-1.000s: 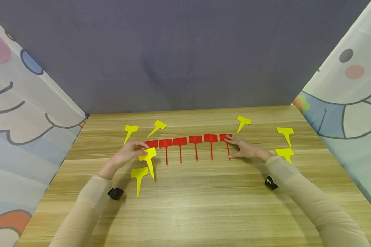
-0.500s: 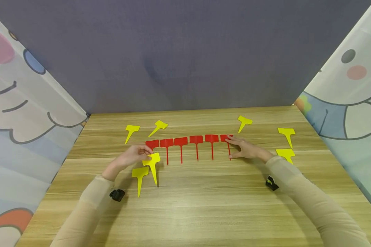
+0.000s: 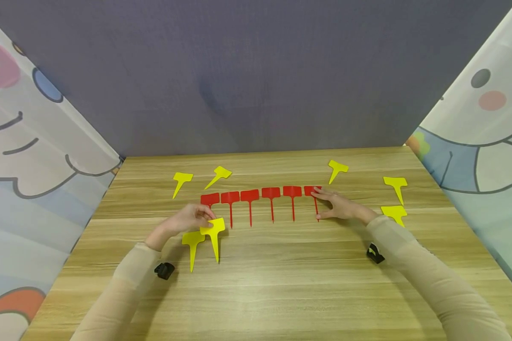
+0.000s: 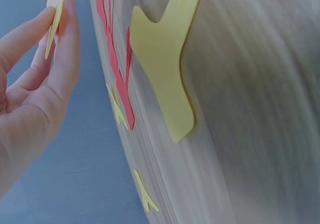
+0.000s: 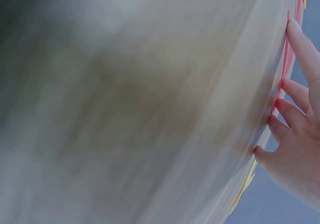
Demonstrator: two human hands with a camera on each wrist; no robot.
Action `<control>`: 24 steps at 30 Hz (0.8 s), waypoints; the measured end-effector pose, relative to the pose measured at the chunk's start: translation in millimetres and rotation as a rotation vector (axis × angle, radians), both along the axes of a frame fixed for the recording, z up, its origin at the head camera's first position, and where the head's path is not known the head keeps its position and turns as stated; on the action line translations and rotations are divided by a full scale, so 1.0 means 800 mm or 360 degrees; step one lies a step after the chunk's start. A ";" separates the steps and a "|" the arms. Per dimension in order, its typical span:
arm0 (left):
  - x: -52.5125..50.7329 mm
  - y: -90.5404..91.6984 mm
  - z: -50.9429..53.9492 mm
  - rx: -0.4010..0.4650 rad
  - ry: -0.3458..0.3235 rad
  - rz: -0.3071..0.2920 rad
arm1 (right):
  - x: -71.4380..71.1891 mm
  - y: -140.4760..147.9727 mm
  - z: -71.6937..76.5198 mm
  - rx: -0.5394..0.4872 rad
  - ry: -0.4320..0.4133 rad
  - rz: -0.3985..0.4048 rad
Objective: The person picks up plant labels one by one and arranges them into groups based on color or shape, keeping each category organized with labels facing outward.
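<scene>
My left hand [image 3: 192, 219] pinches a yellow T-shaped plant label [image 3: 214, 232] by its wide head, its pointed stem hanging toward me. In the left wrist view that label [image 4: 56, 21] sits between thumb and fingers, off the table. Just left of it, another yellow label [image 3: 193, 239] lies flat. Several red plant labels [image 3: 270, 192] form a row with heads away from me; the leftmost red label [image 3: 210, 198] is partly hidden by my left hand. My right hand [image 3: 339, 206], fingers spread, rests on the rightmost red label [image 3: 309, 190]; the right wrist view shows its fingertips touching red.
More yellow labels lie around: a left one [image 3: 182, 179] and a tilted one [image 3: 219, 174] at the back, one [image 3: 337, 168] at back right, and two at the right, a rear label [image 3: 395, 182] and a front label [image 3: 393, 211]. A dark panel [image 3: 256, 94] rises behind the wooden table [image 3: 256, 293].
My left hand has moved right and toward me with the yellow plant label, uncovering more of the leftmost red one. My right hand stays on the rightmost red label.
</scene>
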State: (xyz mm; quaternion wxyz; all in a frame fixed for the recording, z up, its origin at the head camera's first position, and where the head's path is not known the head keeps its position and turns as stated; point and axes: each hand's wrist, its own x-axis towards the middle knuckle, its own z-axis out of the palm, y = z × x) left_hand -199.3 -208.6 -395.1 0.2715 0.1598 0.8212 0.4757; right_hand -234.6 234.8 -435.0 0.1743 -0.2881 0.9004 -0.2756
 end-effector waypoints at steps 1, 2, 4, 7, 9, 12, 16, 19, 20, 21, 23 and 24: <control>0.000 0.001 0.000 -0.0003 0.0008 -0.0013 | 0.000 0.000 0.000 0.0001 -0.0001 -0.0001; 0.001 0.001 -0.001 -0.0005 0.0017 -0.0026 | 0.000 0.000 0.000 0.0001 -0.0001 -0.0002; 0.001 0.003 -0.001 -0.0008 0.0027 -0.0036 | 0.000 0.001 0.000 0.0001 -0.0006 -0.0004; 0.002 0.004 -0.003 -0.0014 0.0040 -0.0046 | 0.000 0.001 0.000 0.0005 -0.0007 -0.0004; 0.001 0.005 -0.004 -0.0016 0.0044 -0.0049 | 0.000 0.001 0.000 0.0006 -0.0006 -0.0003; 0.001 0.006 -0.005 -0.0021 0.0030 -0.0051 | 0.000 0.000 -0.001 0.0007 -0.0002 -0.0005; 0.001 0.008 -0.008 -0.0027 0.0025 -0.0069 | -0.001 0.001 -0.001 0.0004 -0.0007 -0.0015; 0.000 0.009 -0.011 -0.0029 0.0052 -0.0096 | -0.001 0.001 -0.002 -0.0002 -0.0013 -0.0020; 0.000 0.010 -0.013 -0.0033 0.0063 -0.0109 | -0.001 0.001 -0.002 -0.0003 -0.0015 -0.0020; -0.001 0.010 -0.014 -0.0036 0.0081 -0.0124 | -0.001 0.001 -0.002 -0.0005 -0.0017 -0.0021; -0.001 0.012 -0.015 -0.0053 0.0125 -0.0156 | -0.001 0.001 -0.002 -0.0007 -0.0020 -0.0023; -0.001 0.013 -0.015 -0.0058 0.0145 -0.0173 | -0.001 0.001 -0.002 -0.0007 -0.0021 -0.0023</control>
